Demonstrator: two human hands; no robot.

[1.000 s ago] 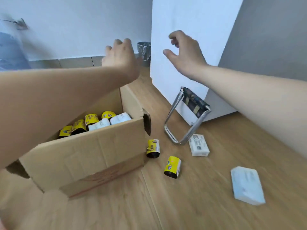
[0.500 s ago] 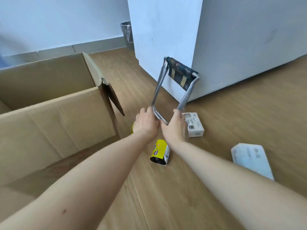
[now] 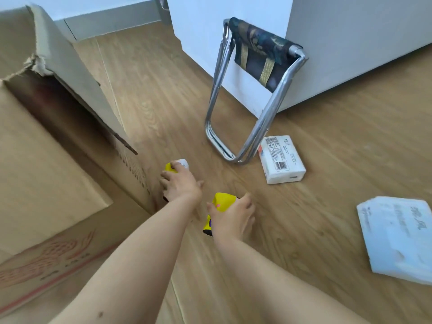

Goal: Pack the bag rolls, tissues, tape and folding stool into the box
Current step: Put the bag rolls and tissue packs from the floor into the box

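On the wooden floor beside the cardboard box (image 3: pixel 53 160), my left hand (image 3: pixel 181 185) is closed over a yellow-labelled bag roll (image 3: pixel 180 163) that lies against the box's corner. My right hand (image 3: pixel 233 215) grips a second yellow bag roll (image 3: pixel 221 202) just to the right. The folding stool (image 3: pixel 252 85), chrome-framed with a dark fabric seat, leans folded against the white cabinet. A white tissue pack (image 3: pixel 281 160) lies at the stool's foot. A larger pale blue tissue pack (image 3: pixel 397 237) lies at the far right. No tape is in sight.
The box's torn flap (image 3: pixel 77 73) juts out toward the stool. A white cabinet (image 3: pixel 339 31) stands behind the stool. A grey baseboard (image 3: pixel 109 22) runs along the far wall. Bare wooden floor (image 3: pixel 315 118) stretches between the stool and the packs.
Both hands came down from above the box, passed the stool's lower frame, and now close on the two bag rolls on the floor. The view has dropped closer to the floor.
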